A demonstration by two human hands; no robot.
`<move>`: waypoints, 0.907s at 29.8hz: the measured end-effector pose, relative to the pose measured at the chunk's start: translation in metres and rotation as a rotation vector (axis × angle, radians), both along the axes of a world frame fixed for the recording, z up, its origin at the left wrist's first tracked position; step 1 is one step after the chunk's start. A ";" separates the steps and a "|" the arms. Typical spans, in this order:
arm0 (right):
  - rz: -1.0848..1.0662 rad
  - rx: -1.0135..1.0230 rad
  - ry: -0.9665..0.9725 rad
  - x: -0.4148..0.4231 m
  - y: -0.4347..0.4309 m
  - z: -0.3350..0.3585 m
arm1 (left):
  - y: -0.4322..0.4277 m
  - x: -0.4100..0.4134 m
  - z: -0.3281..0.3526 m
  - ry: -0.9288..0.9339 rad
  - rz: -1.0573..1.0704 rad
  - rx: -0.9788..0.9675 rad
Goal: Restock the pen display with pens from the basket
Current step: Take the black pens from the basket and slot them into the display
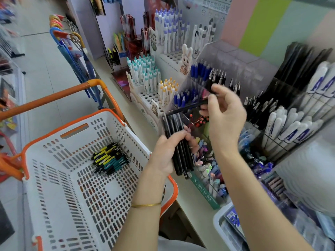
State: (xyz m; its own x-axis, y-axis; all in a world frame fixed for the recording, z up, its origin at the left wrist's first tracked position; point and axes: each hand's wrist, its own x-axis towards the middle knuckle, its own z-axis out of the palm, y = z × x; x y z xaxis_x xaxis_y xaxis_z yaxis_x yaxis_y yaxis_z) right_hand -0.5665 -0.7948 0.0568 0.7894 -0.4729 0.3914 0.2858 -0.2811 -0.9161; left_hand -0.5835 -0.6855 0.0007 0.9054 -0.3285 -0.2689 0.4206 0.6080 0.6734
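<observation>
My left hand [167, 151] grips a bundle of black pens [178, 142] held upright over the counter edge. Just above it, my right hand [225, 113] pinches a single black pen [188, 106] that lies almost level, its tip pointing left. Behind both hands stands the clear acrylic pen display [235, 67] with blue pens and black pens with silver tips in its compartments. The white basket [81, 187] with orange rim sits at the lower left. A small pile of yellow, teal and black pens [109, 158] lies on the basket's floor.
White perforated stands [150, 98] with teal, orange and purple capped pens line the counter behind. Large white markers [293, 124] fill wire racks at right. A box of small colourful pens [210, 171] sits below my hands. A white tray [220, 225] stands at the lower right.
</observation>
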 end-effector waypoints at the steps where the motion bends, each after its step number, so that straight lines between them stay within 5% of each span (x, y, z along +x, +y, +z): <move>1: -0.002 -0.015 0.006 -0.008 0.002 -0.007 | -0.001 0.002 0.000 0.002 0.061 0.006; 7: -0.028 -0.054 -0.005 -0.041 0.016 -0.032 | -0.001 0.012 -0.002 0.095 0.276 -0.068; 18: 0.080 -0.319 0.055 -0.043 0.022 -0.048 | 0.006 0.014 -0.002 0.092 0.301 -0.191; 27: 0.163 -0.207 0.143 -0.032 0.021 -0.041 | 0.003 0.009 0.005 -0.127 0.360 0.130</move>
State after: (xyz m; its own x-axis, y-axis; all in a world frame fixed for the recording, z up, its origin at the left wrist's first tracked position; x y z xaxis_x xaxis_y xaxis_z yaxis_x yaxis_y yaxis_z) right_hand -0.5988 -0.7741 0.0163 0.9025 -0.2569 0.3456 0.2148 -0.4271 -0.8783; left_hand -0.5747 -0.6824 0.0055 0.9852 0.0451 -0.1656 0.1046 0.6075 0.7874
